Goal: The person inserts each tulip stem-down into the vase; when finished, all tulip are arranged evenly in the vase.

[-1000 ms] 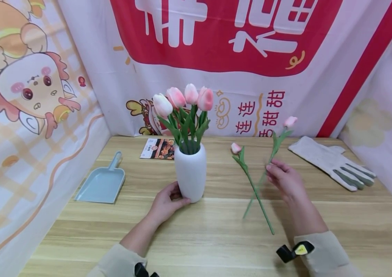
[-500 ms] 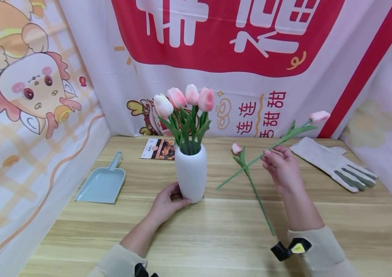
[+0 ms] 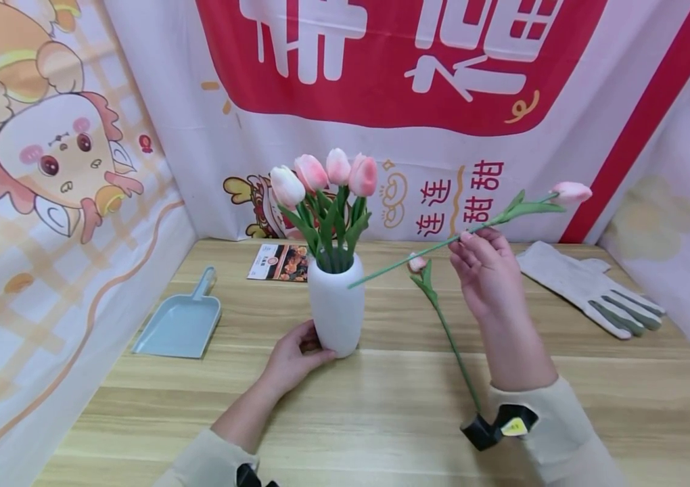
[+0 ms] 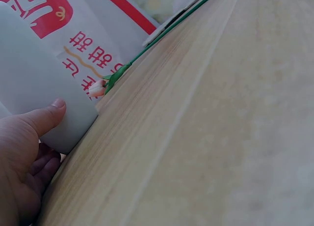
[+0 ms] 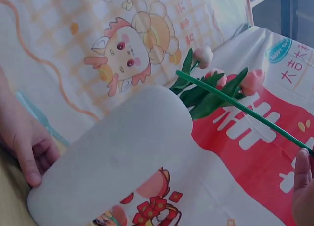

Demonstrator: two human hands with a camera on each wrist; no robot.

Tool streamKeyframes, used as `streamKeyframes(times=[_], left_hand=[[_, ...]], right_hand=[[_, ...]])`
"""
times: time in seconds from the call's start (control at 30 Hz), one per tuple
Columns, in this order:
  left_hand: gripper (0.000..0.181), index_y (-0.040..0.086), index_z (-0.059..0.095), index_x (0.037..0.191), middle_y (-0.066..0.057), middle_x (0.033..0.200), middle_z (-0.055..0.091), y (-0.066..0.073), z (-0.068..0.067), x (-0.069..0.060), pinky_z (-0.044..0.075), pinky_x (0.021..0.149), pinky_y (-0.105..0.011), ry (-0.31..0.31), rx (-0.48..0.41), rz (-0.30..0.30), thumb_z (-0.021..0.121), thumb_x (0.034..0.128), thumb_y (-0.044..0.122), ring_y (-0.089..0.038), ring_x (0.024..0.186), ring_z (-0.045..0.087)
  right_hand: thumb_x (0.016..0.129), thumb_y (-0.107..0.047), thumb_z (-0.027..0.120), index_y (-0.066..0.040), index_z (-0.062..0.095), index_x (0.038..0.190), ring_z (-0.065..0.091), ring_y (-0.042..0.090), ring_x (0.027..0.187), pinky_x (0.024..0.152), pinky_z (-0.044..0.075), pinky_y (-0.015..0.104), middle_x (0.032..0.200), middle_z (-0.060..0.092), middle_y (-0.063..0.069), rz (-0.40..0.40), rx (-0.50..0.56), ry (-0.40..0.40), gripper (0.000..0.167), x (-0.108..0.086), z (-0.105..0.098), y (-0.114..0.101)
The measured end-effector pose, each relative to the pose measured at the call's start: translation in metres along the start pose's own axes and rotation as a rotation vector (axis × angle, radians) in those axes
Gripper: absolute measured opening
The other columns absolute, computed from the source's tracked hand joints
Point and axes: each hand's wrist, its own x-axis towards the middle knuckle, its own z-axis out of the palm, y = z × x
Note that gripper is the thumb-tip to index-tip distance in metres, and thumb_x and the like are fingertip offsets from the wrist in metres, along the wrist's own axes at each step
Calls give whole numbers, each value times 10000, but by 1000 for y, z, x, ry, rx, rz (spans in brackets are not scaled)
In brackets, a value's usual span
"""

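Note:
A white vase stands upright on the table, bearing several pink and white tulips. My left hand holds the vase low on its left side, thumb in front; in the left wrist view the thumb presses the vase wall. My right hand pinches the stem of a single pink tulip, held slantwise with its bloom to the upper right. Its stem end points left and overlaps the vase's upper part in the head view. Another tulip lies on the table, below the right hand.
A light blue dustpan lies at the left. Behind the vase is a printed card. A white and grey work glove lies at the back right. Printed cloth walls the table at the back and sides.
My right hand has lifted the tulip and moved up and slightly left. The tulip has tipped from steep to slanting, its stem end swinging left to the vase. The left hand and vase have stayed put.

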Motion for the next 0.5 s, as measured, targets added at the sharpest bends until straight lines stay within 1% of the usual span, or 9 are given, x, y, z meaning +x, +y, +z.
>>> streamKeyframes(times=[0.1, 0.13, 0.23, 0.37, 0.5], left_hand=[[640, 139, 579, 1335, -58, 1241, 672, 0, 0, 0, 522, 1005, -421, 0, 3, 1, 845, 763, 249, -214, 1100, 653], [641, 139, 578, 1336, -58, 1244, 671, 0, 0, 0, 522, 1004, -420, 0, 5, 1, 844, 764, 252, -214, 1101, 652], [639, 138, 578, 1336, -61, 1248, 669, 0, 0, 0, 524, 1002, -421, -2, 7, 3, 844, 765, 248, -217, 1102, 652], [637, 137, 577, 1337, -61, 1246, 669, -1, 0, 0, 526, 999, -419, -4, 5, 6, 842, 767, 243, -216, 1099, 653], [634, 141, 576, 1337, -56, 1244, 670, 0, 0, 0, 525, 999, -418, -4, 4, 8, 841, 770, 248, -212, 1100, 652]], right_hand=[[937, 46, 571, -114, 449, 903, 658, 103, 655, 609, 570, 154, 800, 611, 19, -58, 33, 26, 205, 0, 9, 4], [932, 53, 574, -112, 458, 899, 661, 104, 650, 608, 572, 156, 798, 615, 23, -78, 30, 33, 204, 0, 12, 5], [933, 68, 559, -119, 478, 905, 665, 99, 653, 615, 574, 158, 784, 613, 13, -123, -13, 32, 206, -1, 18, 11], [937, 61, 560, -138, 496, 948, 671, 93, 683, 646, 574, 171, 772, 591, -14, -165, -95, 7, 208, -4, 24, 17], [918, 85, 570, -149, 497, 943, 680, 85, 687, 656, 577, 194, 759, 575, -31, -228, -167, -22, 246, -6, 30, 23]])
